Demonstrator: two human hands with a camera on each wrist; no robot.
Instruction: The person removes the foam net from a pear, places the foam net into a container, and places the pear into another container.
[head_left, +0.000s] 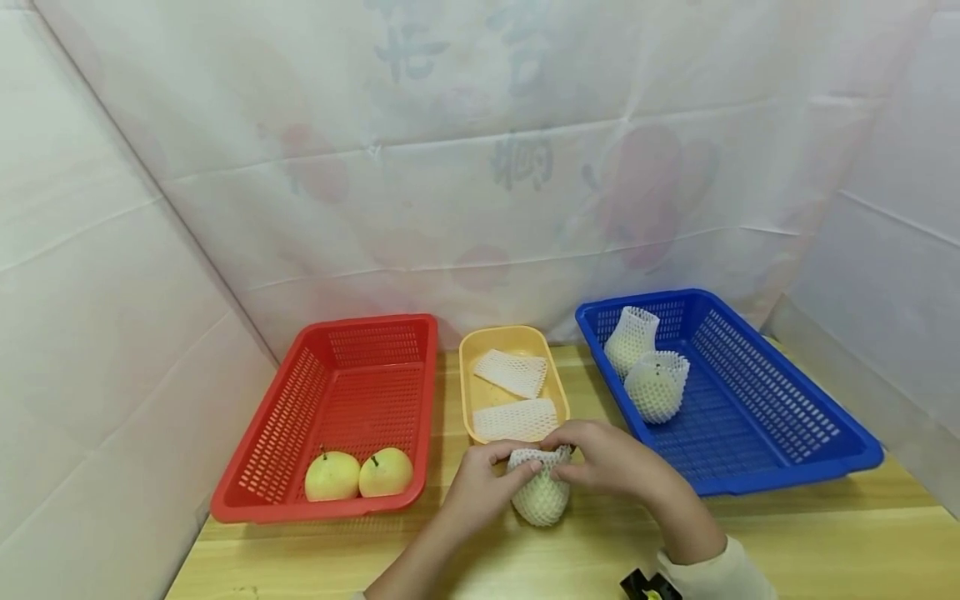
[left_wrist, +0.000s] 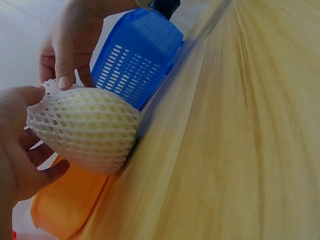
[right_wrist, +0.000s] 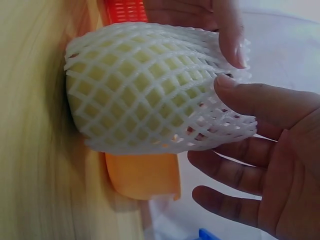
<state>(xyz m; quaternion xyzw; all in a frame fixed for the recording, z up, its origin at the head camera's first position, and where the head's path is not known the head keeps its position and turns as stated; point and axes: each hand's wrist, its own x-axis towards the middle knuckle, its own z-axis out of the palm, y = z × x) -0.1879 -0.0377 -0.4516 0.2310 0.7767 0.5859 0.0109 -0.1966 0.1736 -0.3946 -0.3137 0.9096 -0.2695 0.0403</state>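
A yellow pear in a white foam net sleeve (head_left: 542, 493) stands on the table in front of the yellow tray. From the left, my left hand (head_left: 480, 485) grips the sleeve's upper rim between thumb and fingers. My right hand (head_left: 611, 461) pinches the same rim on its other side. In the right wrist view the netted pear (right_wrist: 135, 90) shows through the mesh, with the right thumb (right_wrist: 260, 102) on the sleeve's loose end. Seen from the left wrist, the net (left_wrist: 90, 127) covers the fruit down to its base.
On the left, a red basket (head_left: 327, 333) holds two bare pears (head_left: 332, 477). A yellow tray (head_left: 467, 367) with two flat foam sleeves (head_left: 513, 372) stands at the middle back. To the right, a blue basket (head_left: 757, 417) contains two netted pears (head_left: 656, 392). White cloth hangs behind.
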